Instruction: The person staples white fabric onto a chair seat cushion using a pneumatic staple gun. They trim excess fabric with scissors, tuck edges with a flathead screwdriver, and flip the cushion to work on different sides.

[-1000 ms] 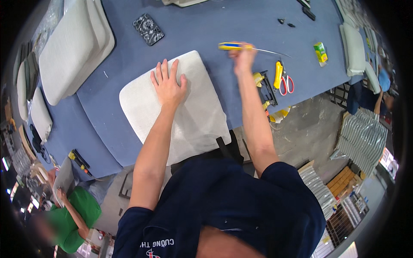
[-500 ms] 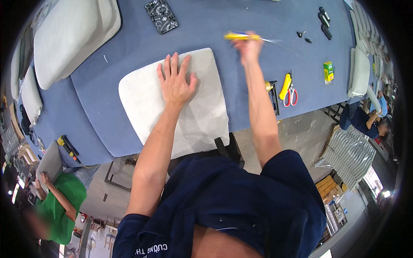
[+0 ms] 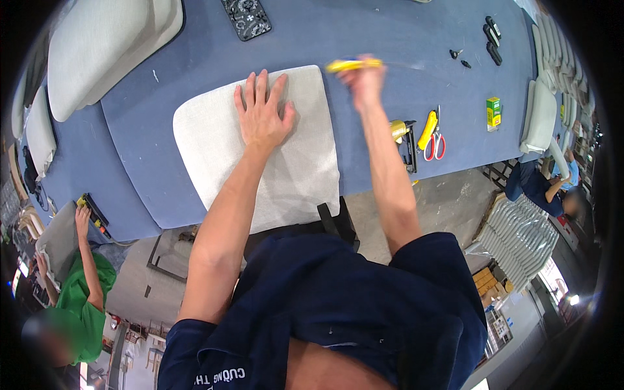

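Note:
A light grey padded chair seat [image 3: 260,175] lies on the blue-covered table in front of me. My left hand [image 3: 263,123] rests flat on its upper part, fingers spread. Beyond the seat's far right corner, my right hand [image 3: 365,81] is raised and closed around a yellow-handled screwdriver [image 3: 348,65]. Its thin shaft points right and is blurred by motion, so the tip cannot be made out. Near my right forearm lie a staple gun [image 3: 404,140], a yellow cutter knife [image 3: 427,130] and red-handled scissors [image 3: 435,146].
Stacked grey seats [image 3: 97,58] stand far left, near a patterned phone [image 3: 247,18]. A green-yellow box [image 3: 494,113] and black handles [image 3: 493,39] lie right. A person in green [image 3: 84,292] reaches toward another staple gun [image 3: 94,214] at left.
My right hand has come nearer the seat's corner with the screwdriver. My left hand stays on the seat. The person in green has reached one hand up to the staple gun.

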The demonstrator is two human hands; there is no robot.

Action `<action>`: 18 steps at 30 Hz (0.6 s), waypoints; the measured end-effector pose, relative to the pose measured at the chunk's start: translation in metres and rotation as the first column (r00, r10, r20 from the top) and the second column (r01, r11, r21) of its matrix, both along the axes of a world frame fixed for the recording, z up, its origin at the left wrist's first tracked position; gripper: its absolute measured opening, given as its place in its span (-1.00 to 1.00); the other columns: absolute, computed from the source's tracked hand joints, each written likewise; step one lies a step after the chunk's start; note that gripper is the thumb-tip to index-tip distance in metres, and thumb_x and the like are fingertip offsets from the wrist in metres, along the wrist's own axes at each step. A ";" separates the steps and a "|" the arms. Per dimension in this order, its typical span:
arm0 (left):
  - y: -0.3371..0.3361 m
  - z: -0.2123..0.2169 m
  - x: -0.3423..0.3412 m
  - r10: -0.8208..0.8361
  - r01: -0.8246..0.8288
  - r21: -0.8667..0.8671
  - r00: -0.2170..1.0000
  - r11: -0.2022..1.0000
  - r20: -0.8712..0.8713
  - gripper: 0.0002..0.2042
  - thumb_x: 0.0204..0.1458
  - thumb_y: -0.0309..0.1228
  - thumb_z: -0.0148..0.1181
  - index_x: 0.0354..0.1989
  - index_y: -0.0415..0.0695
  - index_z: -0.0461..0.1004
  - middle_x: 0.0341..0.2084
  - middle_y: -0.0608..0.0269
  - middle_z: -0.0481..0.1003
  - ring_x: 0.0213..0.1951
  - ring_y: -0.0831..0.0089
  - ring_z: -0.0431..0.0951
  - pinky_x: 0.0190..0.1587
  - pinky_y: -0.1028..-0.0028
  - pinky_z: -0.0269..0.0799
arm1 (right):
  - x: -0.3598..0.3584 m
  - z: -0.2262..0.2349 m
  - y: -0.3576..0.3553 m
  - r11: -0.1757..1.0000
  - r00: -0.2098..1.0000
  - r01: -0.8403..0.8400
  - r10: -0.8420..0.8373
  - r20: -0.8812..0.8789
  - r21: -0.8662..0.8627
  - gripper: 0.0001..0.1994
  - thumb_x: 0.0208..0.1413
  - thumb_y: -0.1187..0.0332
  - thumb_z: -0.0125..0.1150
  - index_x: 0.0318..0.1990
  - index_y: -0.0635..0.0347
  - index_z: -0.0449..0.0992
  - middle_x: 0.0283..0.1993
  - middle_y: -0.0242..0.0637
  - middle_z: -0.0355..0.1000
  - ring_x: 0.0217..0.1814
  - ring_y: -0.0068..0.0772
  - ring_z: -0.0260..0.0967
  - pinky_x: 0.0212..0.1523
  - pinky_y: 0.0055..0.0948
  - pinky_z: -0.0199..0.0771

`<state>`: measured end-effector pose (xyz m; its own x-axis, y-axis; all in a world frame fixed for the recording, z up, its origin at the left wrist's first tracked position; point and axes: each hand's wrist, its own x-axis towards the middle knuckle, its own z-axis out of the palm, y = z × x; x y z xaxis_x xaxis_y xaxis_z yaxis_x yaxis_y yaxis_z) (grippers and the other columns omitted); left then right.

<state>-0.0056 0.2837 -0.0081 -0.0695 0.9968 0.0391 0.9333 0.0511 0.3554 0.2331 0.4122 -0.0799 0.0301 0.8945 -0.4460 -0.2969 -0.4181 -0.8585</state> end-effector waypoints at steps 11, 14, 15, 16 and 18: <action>-0.008 -0.007 -0.002 -0.010 0.010 0.016 0.999 1.000 -0.030 -0.40 0.15 -0.12 0.18 0.42 0.17 0.40 0.45 0.12 0.28 0.53 0.09 0.12 0.57 -0.13 -0.18 | -0.010 0.067 -0.058 0.983 0.972 -0.130 0.152 0.177 -0.133 -0.67 0.51 0.19 0.08 0.11 0.20 0.14 -0.15 0.01 0.62 -0.61 -0.42 0.51 -0.67 -0.51 0.39; -0.007 -0.006 -0.001 -0.041 0.044 0.044 0.996 0.998 -0.082 -0.43 0.19 -0.15 0.18 0.42 0.17 0.39 0.40 0.07 0.32 0.48 0.05 0.19 0.54 -0.13 -0.12 | 0.013 0.085 -0.117 0.989 0.947 -0.123 0.142 0.289 -0.085 -0.76 0.48 0.23 0.15 0.05 0.10 0.25 -0.09 -0.12 0.65 -0.55 -0.57 0.45 -0.62 -0.59 0.32; -0.007 -0.006 -0.001 -0.053 0.057 0.027 0.991 0.998 -0.120 -0.43 0.19 -0.15 0.18 0.42 0.17 0.39 0.39 0.05 0.32 0.47 0.04 0.20 0.52 -0.15 -0.10 | 0.023 0.090 -0.138 0.994 0.945 -0.093 0.107 0.308 -0.060 -0.77 0.47 0.26 0.17 0.05 0.08 0.26 -0.07 -0.13 0.65 -0.55 -0.60 0.43 -0.62 -0.61 0.28; -0.003 -0.009 -0.001 -0.066 0.068 0.010 0.985 0.998 -0.158 -0.44 0.19 -0.15 0.18 0.41 0.17 0.40 0.38 0.03 0.33 0.45 0.03 0.22 0.51 -0.16 -0.08 | 0.034 0.093 -0.157 0.997 0.943 -0.062 0.071 0.326 -0.035 -0.79 0.46 0.29 0.18 0.06 0.06 0.28 -0.05 -0.15 0.65 -0.55 -0.62 0.41 -0.62 -0.63 0.25; 0.026 -0.018 -0.003 -0.194 0.202 0.056 0.973 0.978 -0.122 -0.48 0.22 -0.13 0.16 0.38 0.18 0.42 0.34 0.03 0.36 0.41 0.03 0.25 0.44 -0.22 0.01 | 0.065 0.093 -0.187 1.000 0.969 -0.002 0.003 0.246 -0.002 -0.77 0.40 0.41 0.25 0.05 0.03 0.30 -0.06 -0.17 0.67 -0.56 -0.66 0.38 -0.59 -0.62 0.28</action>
<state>-0.0082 0.3098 -0.0258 0.1376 0.9851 0.1032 0.9573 -0.1590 0.2416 0.2980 0.2256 0.0136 0.1368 0.8940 -0.4267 -0.0760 -0.4200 -0.9043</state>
